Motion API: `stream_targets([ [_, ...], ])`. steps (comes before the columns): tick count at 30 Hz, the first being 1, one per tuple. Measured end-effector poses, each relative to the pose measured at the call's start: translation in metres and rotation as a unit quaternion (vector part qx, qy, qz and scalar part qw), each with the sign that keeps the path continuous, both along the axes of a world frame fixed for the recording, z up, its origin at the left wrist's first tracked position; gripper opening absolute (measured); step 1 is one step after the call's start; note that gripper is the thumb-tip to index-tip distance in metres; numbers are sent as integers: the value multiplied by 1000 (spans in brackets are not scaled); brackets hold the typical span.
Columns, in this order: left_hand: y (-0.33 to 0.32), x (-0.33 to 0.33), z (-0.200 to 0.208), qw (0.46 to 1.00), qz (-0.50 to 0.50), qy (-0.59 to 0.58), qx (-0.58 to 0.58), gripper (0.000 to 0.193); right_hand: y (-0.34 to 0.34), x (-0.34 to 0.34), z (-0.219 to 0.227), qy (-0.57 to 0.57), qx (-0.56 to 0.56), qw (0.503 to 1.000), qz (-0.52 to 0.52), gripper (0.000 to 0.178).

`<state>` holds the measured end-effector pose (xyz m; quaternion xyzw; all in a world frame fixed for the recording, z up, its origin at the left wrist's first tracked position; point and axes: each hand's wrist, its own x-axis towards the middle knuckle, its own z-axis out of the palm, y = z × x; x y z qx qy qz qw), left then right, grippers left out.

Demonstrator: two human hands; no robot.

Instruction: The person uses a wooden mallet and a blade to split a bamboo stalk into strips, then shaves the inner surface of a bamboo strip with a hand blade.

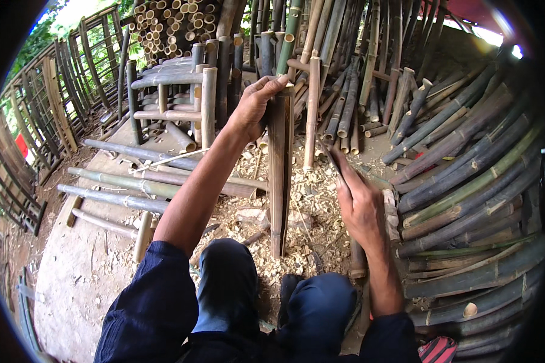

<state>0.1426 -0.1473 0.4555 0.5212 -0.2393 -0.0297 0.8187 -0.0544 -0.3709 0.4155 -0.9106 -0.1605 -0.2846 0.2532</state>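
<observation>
My left hand (pixel 255 104) grips the top end of a long split bamboo slat (pixel 278 175), which stands upright with its lower end on the chip-covered ground between my knees. My right hand (pixel 358 202) is closed around the handle of a dark blade (pixel 329 154) that points up and to the left, a short way right of the slat and not touching it. Both forearms come up from the lower edge in dark blue sleeves.
Pale shavings (pixel 309 199) litter the ground around the slat. A heap of long bamboo poles (pixel 466 181) lies at the right. Cut poles lean at the back. A bamboo frame (pixel 181 91) stands behind my left arm, several poles (pixel 121 181) lie at the left, and lattice panels (pixel 54 103) stand far left.
</observation>
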Motion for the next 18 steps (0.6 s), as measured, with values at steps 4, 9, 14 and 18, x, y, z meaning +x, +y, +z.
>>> stream_targets([
  [4, -6, -25, 10, 1000, 11, -2, 1, 34, 15, 4, 43, -135, -177, 975, -21, 77],
  [9, -9, -37, 10, 999, 31, -12, -8, 35, 25, 11, 47, -114, -188, 975, -33, 77],
  [14, -12, -41, 9, 999, 38, -20, -10, 35, 23, 24, 48, -136, -210, 968, -30, 71],
  [18, -4, -28, 11, 999, 46, -2, 23, 38, 23, 41, 38, -131, -232, 964, -5, 63],
])
